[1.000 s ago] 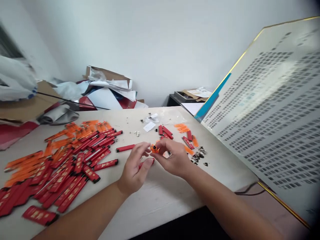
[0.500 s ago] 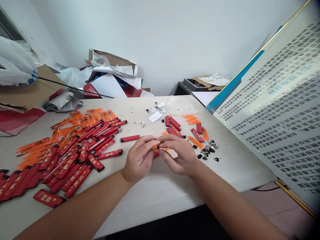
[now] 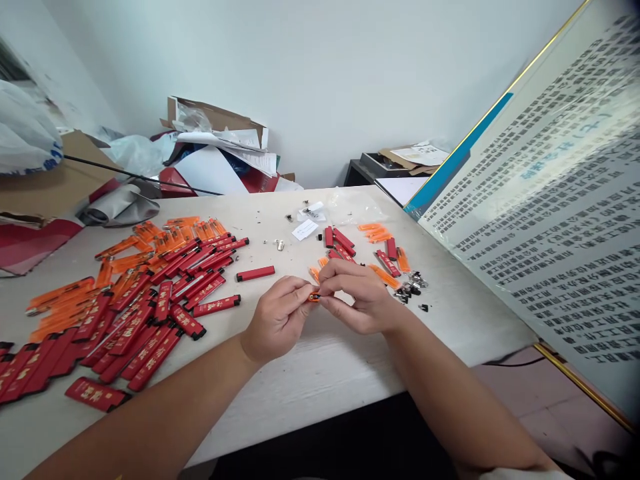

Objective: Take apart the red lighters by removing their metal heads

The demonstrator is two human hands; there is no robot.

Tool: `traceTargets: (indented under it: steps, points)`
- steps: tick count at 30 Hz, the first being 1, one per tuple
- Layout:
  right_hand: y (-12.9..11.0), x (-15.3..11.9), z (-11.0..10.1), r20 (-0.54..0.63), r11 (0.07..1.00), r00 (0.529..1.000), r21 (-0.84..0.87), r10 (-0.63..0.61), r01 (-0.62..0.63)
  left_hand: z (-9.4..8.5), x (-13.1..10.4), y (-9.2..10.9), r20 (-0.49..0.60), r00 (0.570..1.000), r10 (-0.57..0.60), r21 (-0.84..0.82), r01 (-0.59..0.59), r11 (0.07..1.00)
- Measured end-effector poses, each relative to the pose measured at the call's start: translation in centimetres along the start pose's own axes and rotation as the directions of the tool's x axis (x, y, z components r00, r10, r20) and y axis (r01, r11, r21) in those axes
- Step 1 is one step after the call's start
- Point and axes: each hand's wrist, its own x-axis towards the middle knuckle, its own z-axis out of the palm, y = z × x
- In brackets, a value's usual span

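Over the middle of the table, my left hand point(image 3: 276, 320) is closed around an orange lighter body point(image 3: 313, 297), whose end faces me between the fingertips. My right hand point(image 3: 356, 297) meets it from the other side, thumb and forefinger pinched at that end; a small dark part shows there, too small to name. Beyond my hands lies a single red lighter case point(image 3: 255, 273). Several red lighters point(image 3: 343, 241) and orange lighter bodies point(image 3: 375, 232) rest past my right hand, near a heap of small metal and black lighter parts point(image 3: 411, 287).
A large pile of red lighters point(image 3: 135, 327) and orange lighter bodies point(image 3: 65, 303) covers the left side. At the back are a paper slip point(image 3: 305, 230), a clear plastic bag point(image 3: 350, 205) and boxes with papers point(image 3: 215, 133). A large printed board point(image 3: 545, 180) leans at the right edge.
My right fingers have drawn closer together at the lighter's end, and the forefinger has come down off my left fingers. The camera view has shifted slightly.
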Motion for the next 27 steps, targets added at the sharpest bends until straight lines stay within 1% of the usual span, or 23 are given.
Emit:
traceTargets:
  steps: [2, 5, 8, 11, 13, 16, 18, 20, 23, 25, 27]
  points:
    - [0.0, 0.0, -0.2, 0.043, 0.999, 0.999, 0.027, 0.031, -0.032, 0.0, 0.0, 0.2, 0.045, 0.998, -0.033, -0.043, 0.035, 0.998]
    - [0.1, -0.1, -0.2, 0.060, 0.992, 0.995, 0.090, 0.084, -0.089, -0.1, 0.1, 0.5, 0.087, 0.992, -0.088, -0.103, 0.097, 0.990]
    - [0.3, -0.2, 0.3, 0.057, 0.951, 0.980, 0.238, 0.188, -0.197, -0.2, 0.2, 0.7, 0.095, 0.984, -0.152, -0.168, 0.167, 0.972]
    - [0.5, -0.4, 1.0, 0.080, 0.826, 0.941, 0.460, 0.329, -0.327, -0.3, 0.1, 0.7, 0.107, 0.967, -0.233, -0.221, 0.252, 0.942]
    - [0.7, -0.4, 1.4, 0.097, 0.732, 0.913, 0.568, 0.395, -0.377, -0.3, 0.1, 0.7, 0.121, 0.952, -0.281, -0.265, 0.304, 0.915]
    - [1.0, -0.3, 1.9, 0.119, 0.633, 0.881, 0.652, 0.457, -0.416, -0.3, 0.1, 0.5, 0.138, 0.930, -0.342, -0.324, 0.368, 0.871]
    - [1.2, -0.2, 2.0, 0.134, 0.596, 0.868, 0.676, 0.478, -0.433, -0.2, 0.1, 0.4, 0.144, 0.918, -0.369, -0.336, 0.396, 0.855]
    - [1.3, -0.2, 2.1, 0.139, 0.584, 0.862, 0.682, 0.488, -0.440, -0.2, 0.1, 0.3, 0.153, 0.911, -0.383, -0.341, 0.412, 0.845]
    - [1.1, -0.2, 2.1, 0.128, 0.592, 0.853, 0.667, 0.507, -0.452, -0.2, 0.0, 0.3, 0.152, 0.906, -0.395, -0.338, 0.423, 0.841]
    - [0.8, -0.2, 2.2, 0.118, 0.608, 0.846, 0.644, 0.521, -0.464, -0.2, 0.0, 0.3, 0.126, 0.918, -0.377, -0.311, 0.397, 0.863]
    - [0.6, -0.2, 2.4, 0.104, 0.632, 0.849, 0.621, 0.519, -0.463, -0.1, -0.1, 0.3, 0.092, 0.937, -0.338, -0.273, 0.350, 0.896]
